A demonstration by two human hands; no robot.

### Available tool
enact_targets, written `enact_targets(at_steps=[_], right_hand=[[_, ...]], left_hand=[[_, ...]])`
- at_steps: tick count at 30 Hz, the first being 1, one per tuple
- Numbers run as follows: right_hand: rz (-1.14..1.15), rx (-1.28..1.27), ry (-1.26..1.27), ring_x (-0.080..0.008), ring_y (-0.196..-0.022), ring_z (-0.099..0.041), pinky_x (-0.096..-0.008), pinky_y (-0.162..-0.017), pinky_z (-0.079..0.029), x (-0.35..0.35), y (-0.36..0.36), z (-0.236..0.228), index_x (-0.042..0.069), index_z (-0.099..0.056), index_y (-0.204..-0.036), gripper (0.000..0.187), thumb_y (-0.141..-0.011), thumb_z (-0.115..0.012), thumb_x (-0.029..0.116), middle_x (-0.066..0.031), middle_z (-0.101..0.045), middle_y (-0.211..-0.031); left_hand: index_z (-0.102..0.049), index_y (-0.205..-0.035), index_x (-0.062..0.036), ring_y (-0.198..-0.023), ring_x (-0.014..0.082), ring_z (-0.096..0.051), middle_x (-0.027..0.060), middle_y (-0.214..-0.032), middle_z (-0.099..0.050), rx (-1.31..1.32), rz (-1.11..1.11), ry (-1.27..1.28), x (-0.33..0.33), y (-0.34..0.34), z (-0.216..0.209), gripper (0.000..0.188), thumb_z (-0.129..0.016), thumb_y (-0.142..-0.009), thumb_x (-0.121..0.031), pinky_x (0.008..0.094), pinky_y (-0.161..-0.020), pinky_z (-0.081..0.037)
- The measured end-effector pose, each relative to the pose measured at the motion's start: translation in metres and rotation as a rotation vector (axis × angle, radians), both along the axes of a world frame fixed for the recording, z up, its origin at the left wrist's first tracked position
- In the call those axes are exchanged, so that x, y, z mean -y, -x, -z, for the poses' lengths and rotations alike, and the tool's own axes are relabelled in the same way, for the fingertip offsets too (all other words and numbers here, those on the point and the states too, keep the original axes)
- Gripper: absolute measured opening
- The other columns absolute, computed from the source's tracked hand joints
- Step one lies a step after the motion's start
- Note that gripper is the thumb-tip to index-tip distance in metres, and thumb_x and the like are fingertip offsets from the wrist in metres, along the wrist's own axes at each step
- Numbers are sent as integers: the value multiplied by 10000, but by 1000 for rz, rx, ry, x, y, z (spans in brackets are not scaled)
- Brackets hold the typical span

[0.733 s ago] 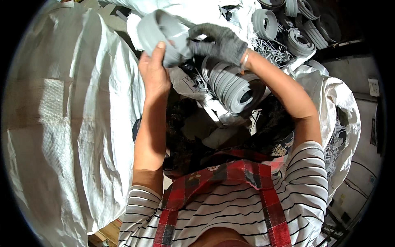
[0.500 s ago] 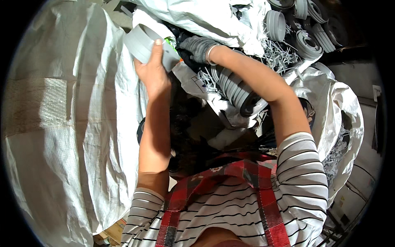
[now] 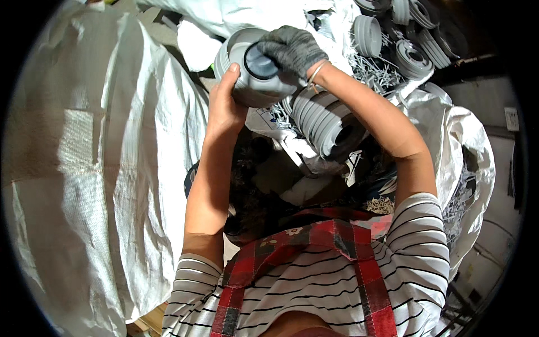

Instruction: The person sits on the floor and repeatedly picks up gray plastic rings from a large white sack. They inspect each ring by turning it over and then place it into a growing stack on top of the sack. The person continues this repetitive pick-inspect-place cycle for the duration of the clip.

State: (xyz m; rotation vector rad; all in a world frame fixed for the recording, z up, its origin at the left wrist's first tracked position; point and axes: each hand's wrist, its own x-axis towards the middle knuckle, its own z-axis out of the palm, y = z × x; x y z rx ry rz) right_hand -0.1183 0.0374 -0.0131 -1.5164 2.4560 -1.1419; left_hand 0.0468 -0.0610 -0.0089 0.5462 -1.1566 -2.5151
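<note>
White sack (image 3: pixel 260 119) — grey rings (image 3: pixel 317 121) and scraps (image 3: pixel 375 73) on it.
From my end, I see one row of rings tipped sideways — what's beneath the sack I can't tell.

Hard bright light, deep shadows.

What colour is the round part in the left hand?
The round part in the left hand is grey; it shows in the head view.
</note>
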Motion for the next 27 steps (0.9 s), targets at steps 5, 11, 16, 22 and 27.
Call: enact_targets(at_steps=[5,11,16,22,27], right_hand=[[-57,-97,-189,-346,-985,-541,-382,-907,-427,-42,-21,-30,6,-517,-1157,707,-613,-711,413,-228,-549,-1071],[-252,-333,-143,-354,-1017,-517,-398,-899,-424,-69,-20,-22,53,-498,-1192,581,-691,-672,289,-210,-538,-1062],[-67,98,62,-264,-864,-603,-357,-747,-498,-81,-19,-18,68,-467,-1218,568,-708,-677,201,-148,-590,-968],[68,435,-212,-206,-837,-616,-323,-782,-504,-94,3,-8,32,-313,-1316,818,-676,-736,316,-129,-620,-952],[38,1250,9,-203,-808,-611,-316,-713,-494,-108,4,-5,29,-546,-1081,462,-831,-570,416,-114,-637,-940]], left_hand=[[-498,-1139,56,-981,218,-576,140,-1097,-578,-13,118,149,-10,1,14,453,-543,-892,-321,357,-859,-463],[-512,-1097,91,-936,200,-594,154,-1058,-596,-7,212,189,-20,6,10,441,-583,-875,-283,327,-813,-486],[-534,-1071,34,-812,156,-576,75,-968,-599,-35,166,310,-35,14,13,370,-607,-864,-263,288,-752,-464],[-577,-958,-13,-711,90,-558,13,-804,-613,110,167,585,-59,29,0,272,-667,-802,-217,237,-651,-452],[-503,-1123,4,-900,187,-561,86,-988,-588,210,201,1013,-82,29,-18,559,-760,-687,-234,296,-801,-443]])
